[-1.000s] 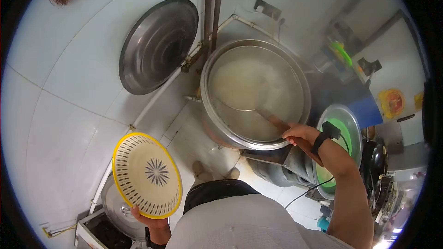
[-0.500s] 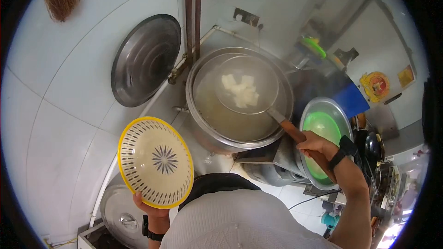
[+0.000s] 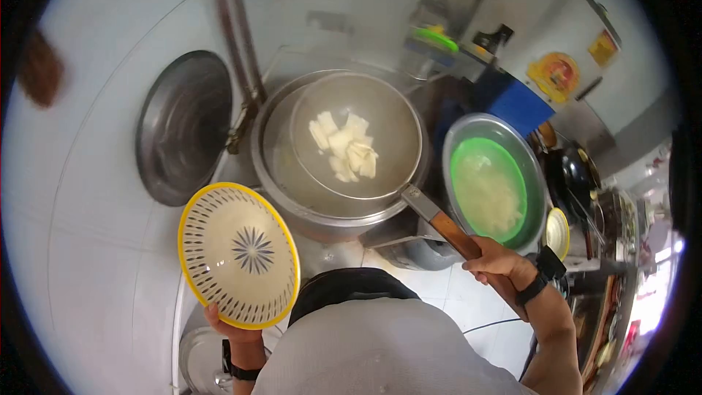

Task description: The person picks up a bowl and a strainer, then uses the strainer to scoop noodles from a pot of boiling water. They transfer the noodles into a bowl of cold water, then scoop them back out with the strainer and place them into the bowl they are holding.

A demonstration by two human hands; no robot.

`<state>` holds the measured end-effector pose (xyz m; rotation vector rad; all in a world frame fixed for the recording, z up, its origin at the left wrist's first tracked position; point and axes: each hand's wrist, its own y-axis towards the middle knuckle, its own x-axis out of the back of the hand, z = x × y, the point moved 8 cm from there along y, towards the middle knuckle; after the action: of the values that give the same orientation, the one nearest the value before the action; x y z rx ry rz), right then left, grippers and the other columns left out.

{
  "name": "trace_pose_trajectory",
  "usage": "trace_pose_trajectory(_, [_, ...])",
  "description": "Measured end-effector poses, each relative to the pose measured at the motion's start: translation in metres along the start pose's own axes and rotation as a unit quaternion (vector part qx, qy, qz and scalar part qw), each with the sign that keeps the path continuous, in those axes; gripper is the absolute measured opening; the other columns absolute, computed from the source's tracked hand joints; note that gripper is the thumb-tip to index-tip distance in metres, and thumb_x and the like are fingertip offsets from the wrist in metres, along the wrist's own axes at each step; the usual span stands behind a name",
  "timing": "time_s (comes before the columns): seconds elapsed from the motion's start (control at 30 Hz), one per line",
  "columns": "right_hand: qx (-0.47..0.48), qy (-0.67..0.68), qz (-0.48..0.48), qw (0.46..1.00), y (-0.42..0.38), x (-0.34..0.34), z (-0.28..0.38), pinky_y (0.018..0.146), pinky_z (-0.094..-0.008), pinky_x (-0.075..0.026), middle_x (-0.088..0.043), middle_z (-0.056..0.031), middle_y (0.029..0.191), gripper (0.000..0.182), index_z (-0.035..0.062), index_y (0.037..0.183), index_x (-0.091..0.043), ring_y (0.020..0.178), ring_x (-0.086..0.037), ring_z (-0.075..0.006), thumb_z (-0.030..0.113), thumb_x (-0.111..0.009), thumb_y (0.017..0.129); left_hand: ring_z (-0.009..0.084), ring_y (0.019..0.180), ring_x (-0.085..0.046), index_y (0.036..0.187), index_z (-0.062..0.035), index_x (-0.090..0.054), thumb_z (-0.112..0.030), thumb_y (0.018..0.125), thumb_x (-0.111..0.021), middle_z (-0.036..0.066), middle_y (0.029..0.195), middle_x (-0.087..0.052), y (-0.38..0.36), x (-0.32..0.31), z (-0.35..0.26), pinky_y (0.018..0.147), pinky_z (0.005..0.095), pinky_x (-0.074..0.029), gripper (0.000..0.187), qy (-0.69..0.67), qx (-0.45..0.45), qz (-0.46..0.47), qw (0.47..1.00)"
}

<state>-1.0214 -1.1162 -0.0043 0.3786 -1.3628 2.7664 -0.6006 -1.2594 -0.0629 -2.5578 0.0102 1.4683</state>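
My right hand (image 3: 501, 267) is closed round the wooden handle of a large round strainer (image 3: 395, 128). Pale, flat white pieces (image 3: 345, 145) lie heaped in the middle of its mesh. The strainer is over a big metal pot (image 3: 272, 186) of cloudy liquid, overlapping most of the opening. In my left hand (image 3: 235, 328) is a cream bowl (image 3: 219, 249) with a yellow rim and a dark petal pattern. Its inside faces me, and nothing lies in it. The fingers grip its lower edge, left of the pot.
Right of the pot stands a metal basin (image 3: 537, 175) with a green-edged strainer (image 3: 486, 190) in it. A dark round lid (image 3: 183, 128) leans on the left wall. Another lid (image 3: 201, 358) is low at left. A patterned yellow-rimmed bowl (image 3: 558, 234) sits beyond the basin.
The strainer has come up closer and larger, with the white pieces in it. My view has turned to the right. The bowl stays in my left hand.
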Motion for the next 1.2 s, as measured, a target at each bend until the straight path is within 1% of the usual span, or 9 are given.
trace_pose_trajectory(0.3, [-0.024,-0.013,-0.235,0.972,-0.159,-0.001,-0.076,0.033,-0.0272,-0.039,-0.051,-0.0077,0.059,0.041,-0.0061,0.103,-0.039,0.039,-0.048,-0.0133,0.004,-0.061,0.069,0.0281,0.095,-0.056,0.12,-0.0045,-0.042,-0.032,0.074,-0.048,0.014,0.112,-0.053,0.006,-0.005,-0.002,0.079,0.0405,-0.049,0.054,0.003,0.081,0.028,0.996])
trace_pose_trajectory(0.37, [-0.034,-0.067,-0.406,0.911,-0.203,0.012,-0.074,0.032,-0.0272,-0.039,-0.052,-0.0094,0.06,0.041,-0.0043,0.103,-0.04,0.04,-0.05,-0.0129,0.004,-0.061,0.069,0.0282,0.096,-0.056,0.12,-0.0032,-0.043,-0.031,0.074,-0.048,0.015,0.112,-0.053,0.005,-0.024,-0.002,0.079,0.0406,-0.049,0.054,0.017,0.098,0.071,0.992])
trace_pose_trajectory(0.4, [-0.06,-0.109,-0.456,0.881,-0.218,0.011,-0.074,0.038,-0.0317,-0.043,-0.054,-0.0148,0.064,0.04,-0.0024,0.105,-0.04,0.043,-0.054,-0.0233,0.003,-0.06,0.07,0.0281,0.095,-0.057,0.119,-0.002,-0.043,-0.03,0.074,-0.048,0.015,0.11,-0.054,0.004,-0.036,-0.002,0.079,0.0404,-0.049,0.054,0.003,0.115,0.092,0.989])
trace_pose_trajectory(0.43, [-0.062,-0.107,-0.46,0.879,-0.222,0.007,-0.086,0.038,-0.0317,-0.043,-0.054,-0.0148,0.064,0.04,-0.0024,0.105,-0.04,0.043,-0.054,-0.0233,0.003,-0.06,0.07,0.0279,0.094,-0.058,0.118,-0.0007,-0.044,-0.029,0.073,-0.048,0.015,0.109,-0.055,0.003,-0.043,-0.001,0.079,0.0401,-0.05,0.053,-0.011,0.132,0.115,0.985])
trace_pose_trajectory(0.5, [0.036,-0.38,-0.585,0.716,-0.238,-0.001,-0.079,0.05,-0.0381,-0.047,-0.056,-0.0207,0.071,0.041,-0.0018,0.109,-0.04,0.056,-0.057,-0.0373,0.003,-0.058,0.073,0.0279,0.093,-0.058,0.119,-0.0009,-0.043,-0.029,0.071,-0.051,0.015,0.109,-0.055,0.004,-0.042,0.001,0.079,0.0398,-0.05,0.056,-0.01,0.147,0.113,0.983])
trace_pose_trajectory(0.53, [0.011,-0.353,-0.593,0.723,-0.236,-0.004,-0.09,0.061,-0.0428,-0.046,-0.056,-0.0238,0.083,0.04,-0.0001,0.113,-0.04,0.071,-0.054,-0.0451,0.002,-0.054,0.076,0.0279,0.093,-0.058,0.12,-0.0011,-0.041,-0.029,0.069,-0.054,0.015,0.109,-0.054,0.005,-0.04,0.001,0.08,0.0394,-0.049,0.059,-0.008,0.156,0.105,0.982])
trace_pose_trajectory(0.7, [-0.014,-0.35,-0.583,0.733,-0.221,-0.022,-0.092,0.065,-0.0443,-0.045,-0.053,-0.0236,0.09,0.038,0.0045,0.116,-0.044,0.079,-0.053,-0.0412,0.0,-0.048,0.079,0.028,0.095,-0.057,0.12,-0.0012,-0.041,-0.028,0.068,-0.054,0.015,0.111,-0.053,0.004,-0.044,0.0,0.08,0.0399,-0.049,0.06,0.0,0.178,0.113,0.977])
trace_pose_trajectory(0.97, [0.08,-0.418,-0.652,0.628,-0.261,-0.005,-0.054,0.064,-0.04,-0.045,-0.054,-0.0188,0.091,0.04,0.0043,0.117,-0.046,0.08,-0.055,-0.0352,-0.002,-0.053,0.078,0.0272,0.089,-0.059,0.115,0.0006,-0.045,-0.029,0.072,-0.05,0.015,0.104,-0.057,0.003,-0.049,0.003,0.076,0.038,-0.051,0.053,0.0,0.138,0.088,0.987])
trace_pose_trajectory(1.2, [0.161,-0.523,-0.537,0.642,-0.113,0.072,0.048,0.059,-0.0413,-0.047,-0.056,-0.0189,0.09,0.034,0.0047,0.114,-0.042,0.074,-0.057,-0.0368,0.01,-0.051,0.082,0.0273,0.097,-0.056,0.121,-0.0047,-0.043,-0.032,0.073,-0.049,0.013,0.113,-0.053,0.008,-0.011,0.002,0.081,0.0414,-0.049,0.055,-0.027,0.024,0.042,0.998])
